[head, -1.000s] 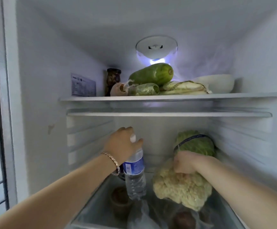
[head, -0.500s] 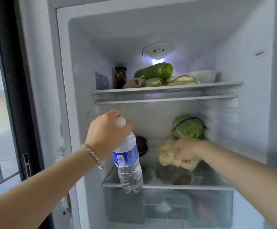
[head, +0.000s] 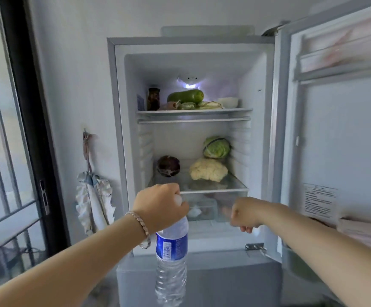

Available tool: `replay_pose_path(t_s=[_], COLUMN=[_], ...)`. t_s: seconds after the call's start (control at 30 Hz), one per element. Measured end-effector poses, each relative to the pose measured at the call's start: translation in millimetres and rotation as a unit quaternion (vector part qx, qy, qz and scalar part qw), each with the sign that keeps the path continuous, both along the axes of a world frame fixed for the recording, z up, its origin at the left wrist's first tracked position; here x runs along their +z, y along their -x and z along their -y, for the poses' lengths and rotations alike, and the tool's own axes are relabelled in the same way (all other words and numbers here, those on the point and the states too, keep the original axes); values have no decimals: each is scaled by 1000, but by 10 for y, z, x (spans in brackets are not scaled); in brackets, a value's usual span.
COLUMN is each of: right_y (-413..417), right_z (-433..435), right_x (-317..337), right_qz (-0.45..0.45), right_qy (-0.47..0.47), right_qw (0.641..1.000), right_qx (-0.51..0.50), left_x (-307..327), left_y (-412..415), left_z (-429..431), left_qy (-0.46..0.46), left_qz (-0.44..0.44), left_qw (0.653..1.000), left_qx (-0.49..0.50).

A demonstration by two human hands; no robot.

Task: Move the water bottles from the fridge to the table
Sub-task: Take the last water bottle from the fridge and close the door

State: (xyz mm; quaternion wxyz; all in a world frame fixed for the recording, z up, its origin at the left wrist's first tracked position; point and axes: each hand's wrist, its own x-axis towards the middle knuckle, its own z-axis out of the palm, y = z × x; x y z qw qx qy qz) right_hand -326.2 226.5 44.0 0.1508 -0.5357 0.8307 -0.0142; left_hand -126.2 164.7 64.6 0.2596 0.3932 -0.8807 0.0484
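Note:
My left hand (head: 159, 207) grips the white cap end of a clear water bottle (head: 171, 262) with a blue label. The bottle hangs upright below my fist, out in front of the open fridge (head: 122, 129). My right hand (head: 244, 214) hovers in front of the lower drawer with its fingers curled and nothing in it. No other water bottle shows on the fridge shelves. The table is not in view.
The fridge door (head: 339, 140) stands open at the right. A cauliflower (head: 207, 169), a cabbage (head: 216, 147) and a dark round vegetable (head: 168, 166) sit on the glass shelf (head: 235, 189). A window frame (head: 25, 107) is at the left, and a folded umbrella (head: 93, 200) hangs on the wall.
I have stepped back from the fridge. My left hand has drawn the bottle out and down. My right hand has let go of the cauliflower and pulled out of the fridge.

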Motion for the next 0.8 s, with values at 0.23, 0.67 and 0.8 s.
replay_pose_path(t_s=[0.23,0.67,0.8], right_y=[-80,382,528], right_z=[-1434,-3958,-4607], right_x=[-163,-567,-655], right_qz=[-22,5,26], right_qy=[19,23,81], right_qw=[999,996,983], right_qx=[15,-87,-163], left_x=[-460,-741,-771], left_y=[-109,254,571], left_z=[-1120,-3200,-3597], left_qy=[-39,-69,-46], left_qz=[1,87,124], left_qw=[998,994,989], left_qx=[40,-11,-61])
